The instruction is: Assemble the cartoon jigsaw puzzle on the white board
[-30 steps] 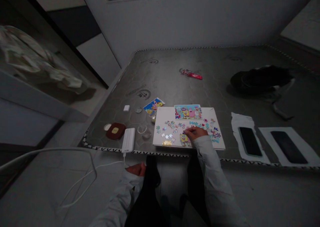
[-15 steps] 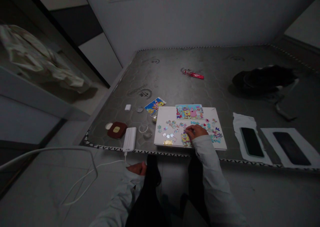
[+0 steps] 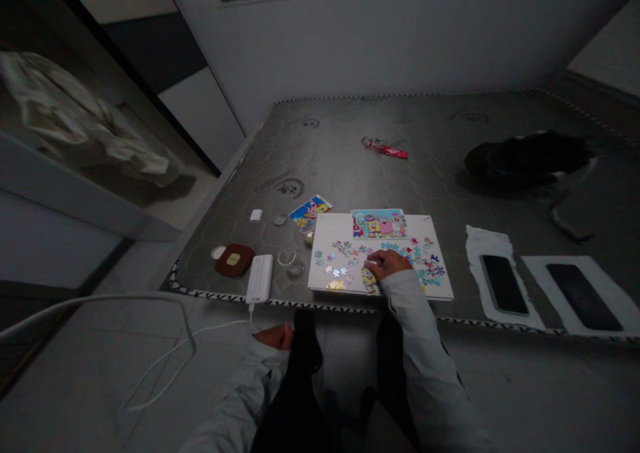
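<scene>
My right hand (image 3: 389,264) is over a white board (image 3: 320,224), its thumb and fingers closed on a small puzzle piece (image 3: 368,262). Right below the fingertips is a partly joined yellow cartoon section of puzzle (image 3: 369,281). Loose puzzle pieces (image 3: 340,272) lie to the left of the hand, some with their pale side up. More colourful pieces (image 3: 433,266) spread to the right. A cartoon picture card (image 3: 380,224) lies at the board's far edge. Below the table edge, my left hand (image 3: 275,336) rests by my leg; its fingers are mostly hidden.
Left of the board are a white power bank (image 3: 260,278) with a cable, a brown case (image 3: 234,260), clear round containers (image 3: 295,267) and a second picture card (image 3: 311,211). Phones (image 3: 504,284) lie on white paper at right. A red packet (image 3: 393,150) and a black bag (image 3: 530,160) sit farther back.
My right hand has shifted slightly left, its fingertips now at the upper edge of the yellow puzzle section, which is turned slightly. My left hand has not moved.
</scene>
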`<action>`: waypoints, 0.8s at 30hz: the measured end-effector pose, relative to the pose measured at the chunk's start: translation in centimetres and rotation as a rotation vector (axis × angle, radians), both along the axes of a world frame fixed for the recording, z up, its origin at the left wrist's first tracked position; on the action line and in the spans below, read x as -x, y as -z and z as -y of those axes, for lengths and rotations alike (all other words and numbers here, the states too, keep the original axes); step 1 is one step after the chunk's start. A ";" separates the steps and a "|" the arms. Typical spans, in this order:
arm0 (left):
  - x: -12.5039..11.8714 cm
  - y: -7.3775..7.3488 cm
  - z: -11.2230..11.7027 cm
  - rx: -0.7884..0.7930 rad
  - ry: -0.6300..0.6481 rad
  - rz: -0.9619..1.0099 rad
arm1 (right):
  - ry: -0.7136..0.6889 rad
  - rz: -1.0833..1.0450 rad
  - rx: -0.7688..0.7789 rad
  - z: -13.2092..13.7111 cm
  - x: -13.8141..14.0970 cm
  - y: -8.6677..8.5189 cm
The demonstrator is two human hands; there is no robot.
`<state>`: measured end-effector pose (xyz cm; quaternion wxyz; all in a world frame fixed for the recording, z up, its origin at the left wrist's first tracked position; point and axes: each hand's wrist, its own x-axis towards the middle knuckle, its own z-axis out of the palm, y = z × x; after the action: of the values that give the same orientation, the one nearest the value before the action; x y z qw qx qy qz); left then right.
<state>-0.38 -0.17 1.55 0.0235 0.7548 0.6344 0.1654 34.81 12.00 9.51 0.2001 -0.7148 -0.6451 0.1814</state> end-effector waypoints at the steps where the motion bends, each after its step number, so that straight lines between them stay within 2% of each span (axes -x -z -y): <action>1: 0.0 -0.1 0.0 -0.008 0.017 -0.028 | 0.004 0.004 0.007 0.0 0.0 0.0; 6: -0.1 -1.0 -0.1 -0.018 0.071 -0.125 | 0.018 -0.008 0.029 -0.1 0.0 -0.2; 11: -0.4 -1.6 -0.1 0.025 0.046 -0.124 | -0.013 -0.037 0.009 -0.2 -0.2 -0.1; 17: -0.2 -1.4 0.0 0.022 0.041 -0.113 | -0.009 -0.016 0.048 0.1 -0.5 -0.3; 24: -0.1 -1.1 0.0 0.017 0.042 -0.108 | -0.002 -0.012 0.021 0.5 -0.6 -0.2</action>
<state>-0.29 -0.16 2.66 -0.0007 0.7756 0.6201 0.1184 35.42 11.54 9.74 0.1964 -0.7149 -0.6428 0.1927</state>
